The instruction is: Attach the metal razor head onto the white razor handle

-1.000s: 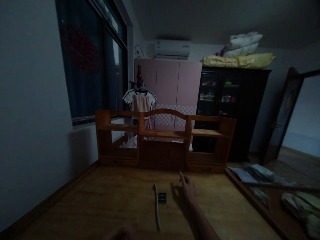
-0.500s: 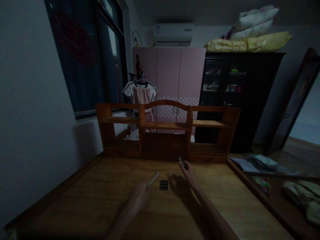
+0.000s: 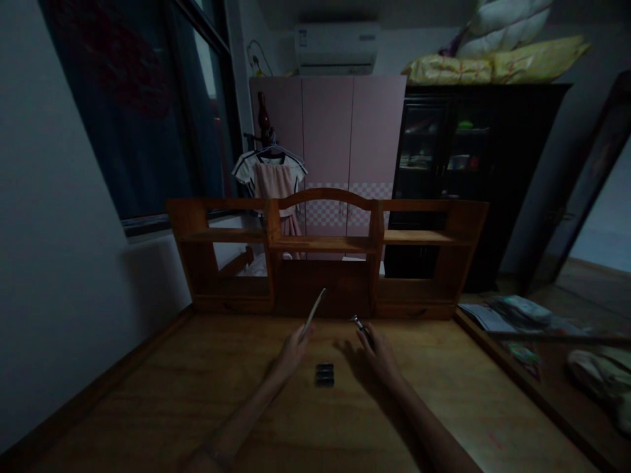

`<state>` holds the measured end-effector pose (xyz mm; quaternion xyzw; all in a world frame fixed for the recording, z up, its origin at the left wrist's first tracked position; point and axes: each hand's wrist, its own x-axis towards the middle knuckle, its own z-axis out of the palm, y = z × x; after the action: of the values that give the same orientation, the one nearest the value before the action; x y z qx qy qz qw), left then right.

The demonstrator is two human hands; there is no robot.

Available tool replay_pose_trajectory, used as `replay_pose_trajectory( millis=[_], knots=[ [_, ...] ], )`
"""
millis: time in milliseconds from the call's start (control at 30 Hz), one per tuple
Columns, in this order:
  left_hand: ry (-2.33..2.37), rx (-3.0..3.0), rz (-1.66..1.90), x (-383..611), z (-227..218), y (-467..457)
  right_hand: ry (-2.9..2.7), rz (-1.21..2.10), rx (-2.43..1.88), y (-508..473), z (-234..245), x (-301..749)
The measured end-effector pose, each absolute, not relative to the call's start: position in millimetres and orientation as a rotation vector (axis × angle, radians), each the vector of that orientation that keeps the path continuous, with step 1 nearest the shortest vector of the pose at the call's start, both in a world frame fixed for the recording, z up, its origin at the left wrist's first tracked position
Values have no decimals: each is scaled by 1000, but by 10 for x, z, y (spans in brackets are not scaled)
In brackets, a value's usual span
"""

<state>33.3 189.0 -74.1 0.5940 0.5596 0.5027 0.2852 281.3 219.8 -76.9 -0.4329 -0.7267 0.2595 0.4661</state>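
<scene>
Toward the desk's (image 3: 197, 374) far edge, pale stick (image 3: 314, 311) is gripped low by left hand (image 3: 292, 349), metal-tipped tool (image 3: 358, 322) by right hand (image 3: 376, 348); tips presumably left clear.

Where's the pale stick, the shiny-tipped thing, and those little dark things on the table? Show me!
Pale stick (image 3: 313, 313): head view, middle of its showing length.
Shiny-tipped thing (image 3: 359, 325): head view, just behind its tip.
Little dark things (image 3: 325, 375): head view, middle one of three.
</scene>
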Motion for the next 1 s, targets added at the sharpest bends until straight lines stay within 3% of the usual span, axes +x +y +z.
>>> replay_pose_trajectory(
  millis=[700, 1000],
  knots=[
    [1228, 1672, 1149, 377, -729, 1819, -1789, 729, -1097, 2049, -636, 2796],
    [1172, 1549, 1181, 356, -709, 1776, -1418, 1485, -856, 1987, -485, 2739]
  ],
)
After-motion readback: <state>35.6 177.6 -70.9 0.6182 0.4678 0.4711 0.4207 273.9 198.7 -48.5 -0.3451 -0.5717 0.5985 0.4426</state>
